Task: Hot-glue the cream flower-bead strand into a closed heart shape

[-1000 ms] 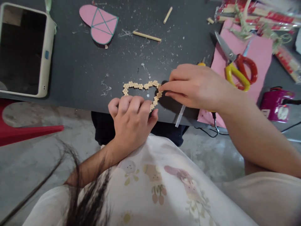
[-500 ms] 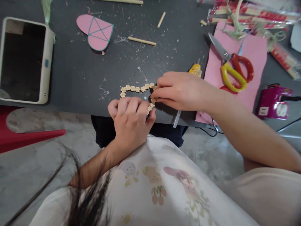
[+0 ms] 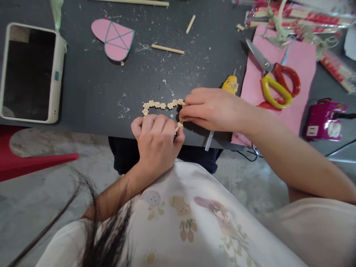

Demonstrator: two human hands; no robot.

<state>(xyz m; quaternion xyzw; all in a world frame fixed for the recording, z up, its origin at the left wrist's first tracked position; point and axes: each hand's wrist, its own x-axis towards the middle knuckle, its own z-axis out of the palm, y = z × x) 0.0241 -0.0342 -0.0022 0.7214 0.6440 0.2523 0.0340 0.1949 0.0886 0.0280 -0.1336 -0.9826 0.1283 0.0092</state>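
A beige outline made of small flower-like clusters lies at the table's near edge, dipping at the middle of its far side. My left hand covers its near left part, fingers curled down over it and the thumb along its near right side. At the right side of the outline, the fingertips of my right hand pinch it; the exact spot is hidden. Under the right hand and wrist lies a yellow glue gun, mostly covered, and a translucent glue stick sticks out over the table edge.
Scissors lie on pink sheets at the right, beside a purple device with a cable. A pink heart-shaped piece, cut sticks and glue strands are farther back. A phone-like device stands left; wrapped sticks lie back right.
My left hand has shifted slightly to the right. A small gap now shows at the dip in the outline's far side. My right hand keeps nearly the same place.
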